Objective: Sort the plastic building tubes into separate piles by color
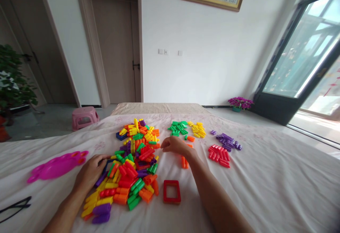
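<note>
Grips cannot be read: left hand and right hand flank a multicoloured heap of small plastic tube-like pieces

At far left, a thin black glasses-like frame lies on the pale, faintly flowered cloth, cut off by the view's edge. Just beyond it rests a flat magenta plastic tray with orange spots at its right end. A pink plastic stool stands on the floor behind.

The left hand reaches in at the heap's left edge, beside a dark blue plastic piece; its fingertips are partly hidden, so whether they pinch anything cannot be told. The heap, mixing red, yellow, green, orange and purple, spreads between the two hands.

At its right edge the right hand hangs palm down, fingers bent and pointing left; whether they close on a piece cannot be told. Nearer the viewer lies a red rectangular plastic frame with rounded corners.

Around and beyond the right forearm sit separate single-colour groups: green pieces, orange pieces, yellow pieces, red ribbed pieces and, farthest right, purple pieces.
</note>
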A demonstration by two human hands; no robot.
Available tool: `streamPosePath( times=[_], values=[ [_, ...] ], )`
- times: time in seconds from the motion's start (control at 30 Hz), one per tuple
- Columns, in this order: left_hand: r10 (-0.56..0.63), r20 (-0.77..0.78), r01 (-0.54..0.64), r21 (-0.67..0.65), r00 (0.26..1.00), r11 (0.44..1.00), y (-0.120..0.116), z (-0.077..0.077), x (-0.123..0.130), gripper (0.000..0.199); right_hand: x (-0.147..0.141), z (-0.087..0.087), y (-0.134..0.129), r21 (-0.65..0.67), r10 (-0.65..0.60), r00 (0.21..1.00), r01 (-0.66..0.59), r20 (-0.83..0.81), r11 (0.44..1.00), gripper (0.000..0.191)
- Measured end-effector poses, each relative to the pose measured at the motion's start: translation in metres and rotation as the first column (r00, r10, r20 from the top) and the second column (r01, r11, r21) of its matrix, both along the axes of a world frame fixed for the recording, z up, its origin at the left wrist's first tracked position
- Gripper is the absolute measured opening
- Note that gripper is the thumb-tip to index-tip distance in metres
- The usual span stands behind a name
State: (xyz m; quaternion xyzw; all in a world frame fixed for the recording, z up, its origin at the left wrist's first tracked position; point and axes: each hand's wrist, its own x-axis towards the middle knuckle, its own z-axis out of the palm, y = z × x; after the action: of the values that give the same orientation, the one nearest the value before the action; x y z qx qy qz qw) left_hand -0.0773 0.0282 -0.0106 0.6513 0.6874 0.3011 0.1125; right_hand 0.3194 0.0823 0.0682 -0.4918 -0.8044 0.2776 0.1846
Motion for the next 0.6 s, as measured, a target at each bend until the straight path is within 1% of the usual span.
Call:
streamPosePath(
  times=[0.1,0.17,0.23,0.3,0.37,0.43,0.53,0.6],
  values=[
    [-0.002,0.003,0.002,0.002,1.000,1.000,0.000,0.000,0.000,0.038,-0.018,-0.003,-0.007,0.005,0.140,0.986,-0.141,0.096,0.990,0.026],
    [-0.005,0.006,0.005,0.006,1.000,1.000,0.000,-0.001,-0.001,0.037,-0.027,-0.008,-0.009,0.014,0.194,0.962,-0.200,0.194,0.980,0.026],
    [-0.008,0.010,0.008,0.014,1.000,1.000,0.000,-0.001,-0.001,0.036,-0.034,-0.012,-0.010,0.034,0.205,0.942,-0.222,0.267,0.975,0.023],
    [-0.011,0.012,0.011,0.015,1.000,1.000,0.000,-0.001,0.000,0.036,-0.035,-0.011,-0.012,0.059,0.181,0.934,-0.209,0.308,0.976,0.021],
    [-0.012,0.015,0.012,0.007,1.000,1.000,0.000,0.000,0.000,0.036,-0.031,-0.005,-0.014,0.075,0.134,0.934,-0.167,0.331,0.983,0.022],
    [-0.011,0.017,0.011,-0.002,1.000,1.000,0.000,-0.001,0.000,0.036,-0.021,0.005,-0.013,0.095,0.056,0.941,-0.093,0.335,0.991,0.022],
    [-0.007,0.011,0.007,-0.007,1.000,1.000,0.002,-0.003,-0.002,0.037,0.002,0.017,-0.008,0.154,-0.118,0.951,0.076,0.285,0.985,0.019],
    [-0.020,0.002,0.020,0.004,1.000,1.000,0.003,-0.006,-0.004,0.037,0.023,0.022,-0.001,0.205,-0.273,0.929,0.224,0.252,0.953,0.019]
  ],
)
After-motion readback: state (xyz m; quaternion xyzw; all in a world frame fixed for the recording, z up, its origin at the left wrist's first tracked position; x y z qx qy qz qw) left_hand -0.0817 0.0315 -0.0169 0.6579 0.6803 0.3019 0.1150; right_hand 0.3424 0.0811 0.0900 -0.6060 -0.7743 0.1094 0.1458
